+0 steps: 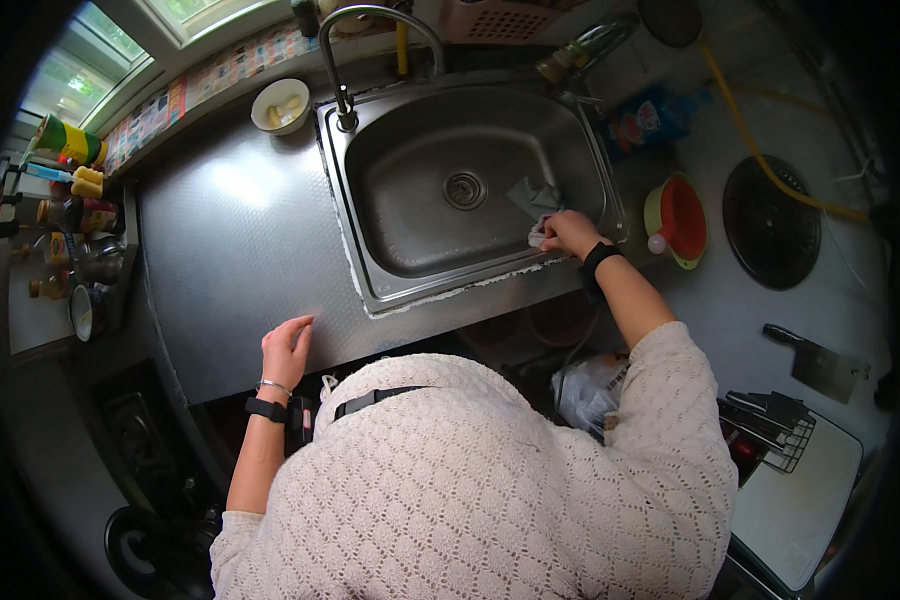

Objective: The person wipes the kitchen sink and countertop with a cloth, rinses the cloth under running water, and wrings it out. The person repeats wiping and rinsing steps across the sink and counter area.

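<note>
My right hand (574,234) is at the front right corner of the steel sink (400,225), its fingers closed on a pale crumpled cloth (537,236). Just beyond it, a greyish patch lies against the sink's inner wall; whether it is more cloth or a reflection I cannot tell. The round drain (464,190) shows in the bare basin. My left hand (288,350) hovers at or rests on the front edge of the metal countertop (240,250), fingers stretched out, holding nothing.
A white bowl (281,106) with pale pieces stands left of the curved faucet (342,60). Right of the sink are a red and green strainer (682,220), a blue bottle (650,120) and a dark round lid (771,222). A cleaver (820,365) hangs farther right. Condiment bottles crowd the left shelf.
</note>
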